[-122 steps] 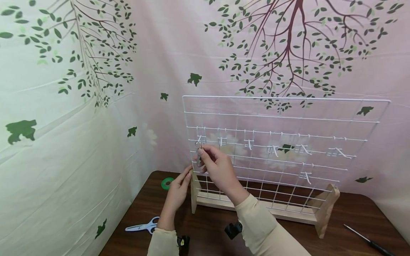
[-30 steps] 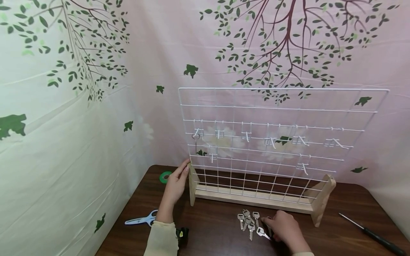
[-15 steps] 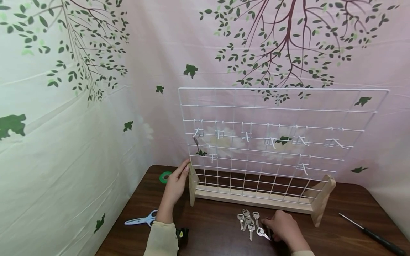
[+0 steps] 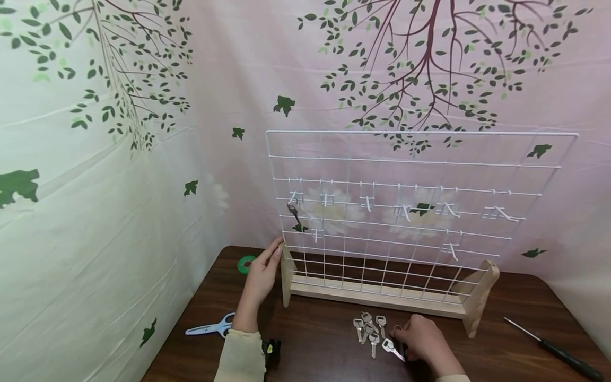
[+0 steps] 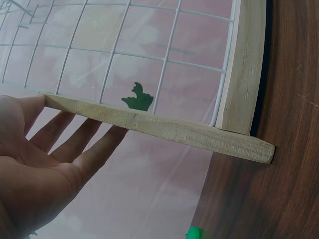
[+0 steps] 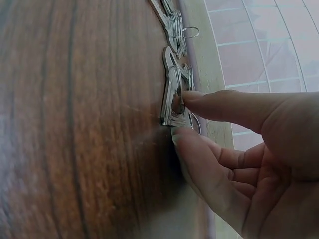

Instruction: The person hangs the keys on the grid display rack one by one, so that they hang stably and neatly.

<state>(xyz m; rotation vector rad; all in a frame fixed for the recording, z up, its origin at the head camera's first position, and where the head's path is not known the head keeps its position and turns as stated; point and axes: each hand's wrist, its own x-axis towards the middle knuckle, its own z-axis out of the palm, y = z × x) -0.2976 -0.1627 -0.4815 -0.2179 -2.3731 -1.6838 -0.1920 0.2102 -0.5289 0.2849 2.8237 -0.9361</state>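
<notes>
In the head view a white wire grid rack (image 4: pixel 363 263) stands on wooden legs. My left hand (image 4: pixel 261 278) holds its left wooden leg (image 5: pixel 184 134) near the top, fingertips against the wood. On the table my right hand (image 4: pixel 422 339) has thumb and finger at a silver key with a ring (image 6: pixel 178 89), pinching at it; part of it is hidden by the fingers. Beside that hand lie several loose silver keys (image 4: pixel 374 345). One key (image 4: pixel 293 211) hangs by its ring from the leftmost upper hook (image 4: pixel 297 197). Other white hooks (image 4: pixel 367 202) carry nothing.
Light blue scissors (image 4: pixel 210 329) lie left of my left forearm. A green tape roll (image 4: pixel 245 264) sits at the back left. A screwdriver (image 4: pixel 563 358) with a black handle lies at the right. Printed fabric (image 4: pixel 238 63) hangs behind the dark wooden table (image 4: pixel 324 350).
About four seconds ago my right hand held a key up at the leftmost hook. That key now hangs there, swinging slightly, and my right hand has come down to the keys on the table.
</notes>
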